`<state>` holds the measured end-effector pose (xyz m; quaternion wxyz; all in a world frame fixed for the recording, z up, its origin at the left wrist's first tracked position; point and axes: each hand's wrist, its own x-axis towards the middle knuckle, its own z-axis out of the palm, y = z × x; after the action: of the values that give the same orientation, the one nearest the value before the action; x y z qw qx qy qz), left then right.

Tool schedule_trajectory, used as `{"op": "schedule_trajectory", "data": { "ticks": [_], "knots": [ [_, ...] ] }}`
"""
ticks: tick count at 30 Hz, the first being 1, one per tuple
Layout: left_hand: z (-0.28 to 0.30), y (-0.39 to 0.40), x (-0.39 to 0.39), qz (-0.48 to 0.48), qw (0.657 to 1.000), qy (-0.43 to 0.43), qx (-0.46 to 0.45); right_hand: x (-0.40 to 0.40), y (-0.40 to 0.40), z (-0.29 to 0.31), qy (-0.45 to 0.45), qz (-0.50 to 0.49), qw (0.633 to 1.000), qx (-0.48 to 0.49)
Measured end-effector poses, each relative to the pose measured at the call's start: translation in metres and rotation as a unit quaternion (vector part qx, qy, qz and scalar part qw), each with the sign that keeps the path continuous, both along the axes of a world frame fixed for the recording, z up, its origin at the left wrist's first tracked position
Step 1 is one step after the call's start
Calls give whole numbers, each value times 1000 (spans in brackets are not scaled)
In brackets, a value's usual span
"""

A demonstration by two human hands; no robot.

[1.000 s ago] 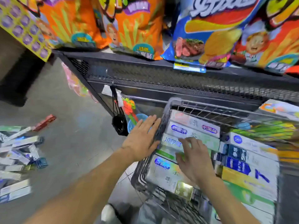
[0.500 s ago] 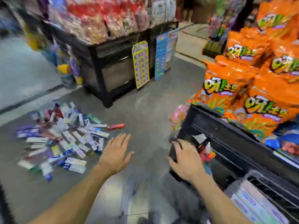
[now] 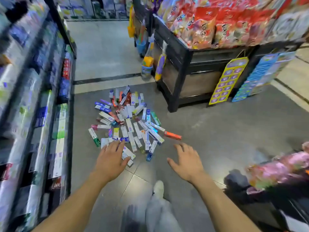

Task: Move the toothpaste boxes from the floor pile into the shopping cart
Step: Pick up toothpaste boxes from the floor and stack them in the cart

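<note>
Hands now face the toothpaste boxes [image 3: 128, 121] heaped mid-floor, since we have turned from the cart: left hand [image 3: 111, 159] and right hand [image 3: 187, 162] both spread, empty, ready for another grab.

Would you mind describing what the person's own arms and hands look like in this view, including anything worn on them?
Both forearms are bare up to the bottom edge of the picture, with no sleeve in sight. The left hand and the right hand are bare too: no gloves, and no watch, bracelet or ring that I can make out. Motion blur softens fine detail.
</note>
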<state>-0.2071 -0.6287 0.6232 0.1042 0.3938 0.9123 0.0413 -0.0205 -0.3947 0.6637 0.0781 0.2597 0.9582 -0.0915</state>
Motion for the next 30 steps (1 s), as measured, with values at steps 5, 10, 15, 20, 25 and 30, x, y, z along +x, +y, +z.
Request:
{"op": "schedule_trajectory", "data": {
  "ticks": [5, 10, 15, 20, 25, 30],
  "knots": [
    [-26, 36, -58, 55, 998, -14, -35, -85, 56, -43, -42, 29, 998, -45],
    [-58, 102, -122, 74, 993, -49, -84, -160, 126, -89, -71, 10, 993, -90],
    [-125, 173, -189, 71, 989, -73, -104, -221, 190, -162, -107, 1, 989, -106],
    [-255, 237, -248, 26, 993, -83, -77, -267, 228, -292, -107, -35, 985, -131],
    [-424, 272, -266, -15, 992, -99, -73, -292, 239, -451, -104, -50, 985, -131],
    [-581, 280, -265, -38, 992, -99, -61, -301, 233, -602, -102, -58, 982, -149]
  ]
}}
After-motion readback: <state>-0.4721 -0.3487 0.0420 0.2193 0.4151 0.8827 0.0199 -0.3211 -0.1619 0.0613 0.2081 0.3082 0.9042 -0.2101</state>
